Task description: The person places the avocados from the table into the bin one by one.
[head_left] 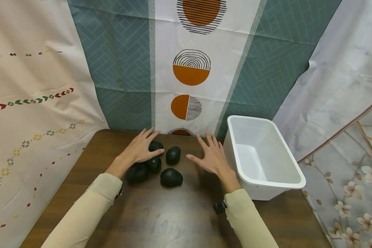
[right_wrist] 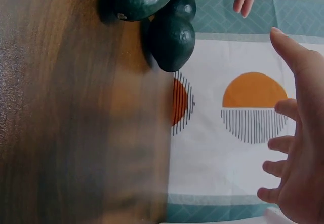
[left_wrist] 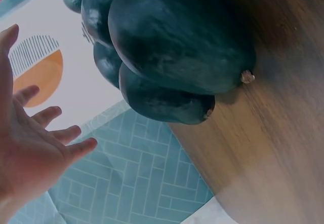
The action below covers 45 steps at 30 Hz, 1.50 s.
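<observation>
Several dark green avocados lie on the wooden table. One avocado sits nearest the middle, with another avocado just behind it. The rest are bunched to the left, around a large avocado. My left hand is spread above this bunch, partly covering it in the head view. In the left wrist view its palm and fingers stand apart from the large avocado and hold nothing. My right hand, fingers also spread and holding nothing, hovers between the avocados and a white plastic bin.
The deep white bin stands at the right of the brown table, its inside bare. A patterned curtain hangs along the back edge. Further cloths close off the left and right sides. A dark band shows at the right wrist.
</observation>
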{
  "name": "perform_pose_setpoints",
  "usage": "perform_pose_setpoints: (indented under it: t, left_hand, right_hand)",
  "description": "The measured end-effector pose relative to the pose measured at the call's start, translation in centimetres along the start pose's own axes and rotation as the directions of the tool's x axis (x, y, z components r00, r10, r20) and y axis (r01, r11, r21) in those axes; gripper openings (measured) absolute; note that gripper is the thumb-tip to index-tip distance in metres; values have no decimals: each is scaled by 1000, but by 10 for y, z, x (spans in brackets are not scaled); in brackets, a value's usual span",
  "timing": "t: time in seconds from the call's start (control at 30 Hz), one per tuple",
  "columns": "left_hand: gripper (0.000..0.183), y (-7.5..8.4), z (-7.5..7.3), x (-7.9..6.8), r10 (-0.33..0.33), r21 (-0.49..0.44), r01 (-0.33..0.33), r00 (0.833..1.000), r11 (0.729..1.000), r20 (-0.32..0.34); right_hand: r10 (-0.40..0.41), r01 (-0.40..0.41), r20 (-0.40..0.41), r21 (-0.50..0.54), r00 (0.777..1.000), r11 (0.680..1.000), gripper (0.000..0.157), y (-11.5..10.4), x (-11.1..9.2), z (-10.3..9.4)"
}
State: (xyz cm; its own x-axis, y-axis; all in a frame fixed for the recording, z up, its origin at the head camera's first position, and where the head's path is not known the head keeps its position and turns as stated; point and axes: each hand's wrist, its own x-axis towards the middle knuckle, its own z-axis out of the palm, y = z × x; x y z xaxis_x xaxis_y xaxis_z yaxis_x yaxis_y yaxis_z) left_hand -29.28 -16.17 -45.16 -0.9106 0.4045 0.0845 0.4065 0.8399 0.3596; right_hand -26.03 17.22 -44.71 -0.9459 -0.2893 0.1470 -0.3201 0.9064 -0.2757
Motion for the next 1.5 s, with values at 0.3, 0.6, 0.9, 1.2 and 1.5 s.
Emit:
perform_pose_setpoints:
  t: [0.3,0.6,0.9,1.2,1.5]
  left_hand:
    - [91,7,7,2,23,8,-22,999,1000,-34]
    - [83,22,18,10,9,-13,-10,999,1000,-35]
    - [82,36,33,15,-16,-50,14,999,999,-46]
    - [75,47,46,24,-25,-55,25,1000,998,-9]
    - [69,55,59,32,-68,-31,69,997,997,22]
  right_hand:
    - [-31,32,-37,3,999,999,101,-7,-4,-9]
    - [-72,72,-60,-11,996,997,91,-14,-12,-24]
    - [-123,120,-95,-33,988,992,86,-19,-22,-39]
    - [-138,135,-119,-38,983,990,82,-14,-32,-46]
    - [-167,164,-181,-31,969,986,82,-11,-42,-63]
